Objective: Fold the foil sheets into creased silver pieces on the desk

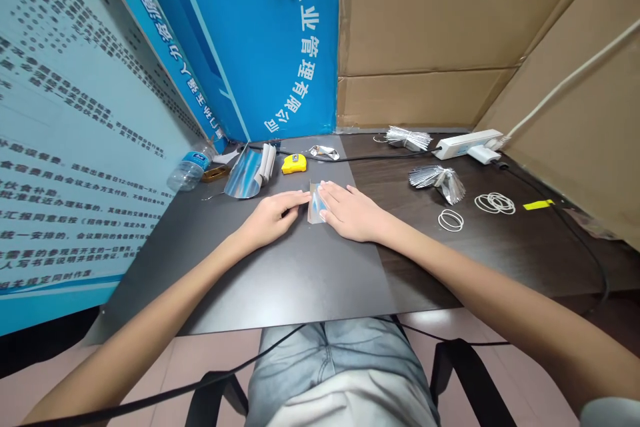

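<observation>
From afar I see a pale-blue board of Chinese text at left, a brighter blue panel ahead and brown cardboard beside it; below, pinkish floor tiles, black chair armrests and a glossy desk, part grey, part wood-grain.

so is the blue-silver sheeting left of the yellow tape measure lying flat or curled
Curled: the blue-silver sheeting bows, and its side nearest the yellow tape measure is rolled over

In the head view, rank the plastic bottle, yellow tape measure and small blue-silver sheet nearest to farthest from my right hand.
From your right hand:
1. Small blue-silver sheet, partly under it.
2. Yellow tape measure, farther back, left.
3. Plastic bottle, far left.
</observation>
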A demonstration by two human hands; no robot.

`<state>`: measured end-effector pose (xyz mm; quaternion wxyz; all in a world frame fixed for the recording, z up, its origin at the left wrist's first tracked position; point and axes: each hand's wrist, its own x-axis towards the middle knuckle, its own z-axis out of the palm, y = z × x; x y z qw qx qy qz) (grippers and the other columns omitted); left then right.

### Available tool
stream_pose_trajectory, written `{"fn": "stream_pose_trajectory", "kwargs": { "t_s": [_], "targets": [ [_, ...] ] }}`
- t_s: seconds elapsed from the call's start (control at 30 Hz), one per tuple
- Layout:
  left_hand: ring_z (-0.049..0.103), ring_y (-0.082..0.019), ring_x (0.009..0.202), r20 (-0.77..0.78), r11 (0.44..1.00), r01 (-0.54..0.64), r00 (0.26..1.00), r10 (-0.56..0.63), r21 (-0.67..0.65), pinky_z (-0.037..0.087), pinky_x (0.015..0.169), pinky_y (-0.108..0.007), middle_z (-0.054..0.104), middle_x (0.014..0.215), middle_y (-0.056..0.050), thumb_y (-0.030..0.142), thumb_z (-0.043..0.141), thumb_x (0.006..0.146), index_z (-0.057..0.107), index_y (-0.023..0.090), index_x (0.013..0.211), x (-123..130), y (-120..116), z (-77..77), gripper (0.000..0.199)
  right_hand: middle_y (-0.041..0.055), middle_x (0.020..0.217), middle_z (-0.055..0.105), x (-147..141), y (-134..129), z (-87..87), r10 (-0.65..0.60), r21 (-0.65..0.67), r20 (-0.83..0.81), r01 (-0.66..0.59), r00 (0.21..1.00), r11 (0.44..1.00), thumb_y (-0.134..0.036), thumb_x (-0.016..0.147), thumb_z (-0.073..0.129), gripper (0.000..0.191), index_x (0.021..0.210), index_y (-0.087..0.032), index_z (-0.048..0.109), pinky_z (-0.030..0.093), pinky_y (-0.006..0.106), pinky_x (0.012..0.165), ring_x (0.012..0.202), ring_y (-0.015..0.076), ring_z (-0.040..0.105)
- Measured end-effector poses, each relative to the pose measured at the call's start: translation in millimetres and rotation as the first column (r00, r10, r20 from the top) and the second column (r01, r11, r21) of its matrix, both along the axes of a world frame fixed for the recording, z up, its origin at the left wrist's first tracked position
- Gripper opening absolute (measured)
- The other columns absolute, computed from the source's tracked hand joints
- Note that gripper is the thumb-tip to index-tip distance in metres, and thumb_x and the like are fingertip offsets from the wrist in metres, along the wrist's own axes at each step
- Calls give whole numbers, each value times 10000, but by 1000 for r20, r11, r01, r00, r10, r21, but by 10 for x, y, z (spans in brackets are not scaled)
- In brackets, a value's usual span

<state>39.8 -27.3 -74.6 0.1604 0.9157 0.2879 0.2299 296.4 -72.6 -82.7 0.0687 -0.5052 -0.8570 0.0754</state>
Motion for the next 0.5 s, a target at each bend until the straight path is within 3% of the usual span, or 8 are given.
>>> {"fn": "stream_pose_trajectory", "kwargs": {
  "t_s": [0.23, 0.5],
  "targets": [
    [576, -239, 1491, -78, 998, 56, 995, -57, -15, 451, 1312, -485, 671, 1519, -41, 302, 404, 1077, 669, 235, 1465, 59, 45, 18, 474, 181, 1757, 300, -3, 4, -18, 5, 22, -17, -5, 1000, 1000, -472, 1082, 248, 726, 1675, -73, 379, 338, 613, 1323, 1658, 357, 312],
    [688, -257, 1341, -69, 999, 22, 997, -25, -38, 536, 1199, -432, 774, 1340, -56, 453, 543, 1070, 760, 242, 1212, 172, 11, 54, 334, 186, 1764, 284, -10, -11, 12, 4, 3, -9, -4, 1000, 1000, -456, 1082, 229, 735, 1686, -51, 340, 317, 619, 1332, 1665, 358, 293]
  ]
}}
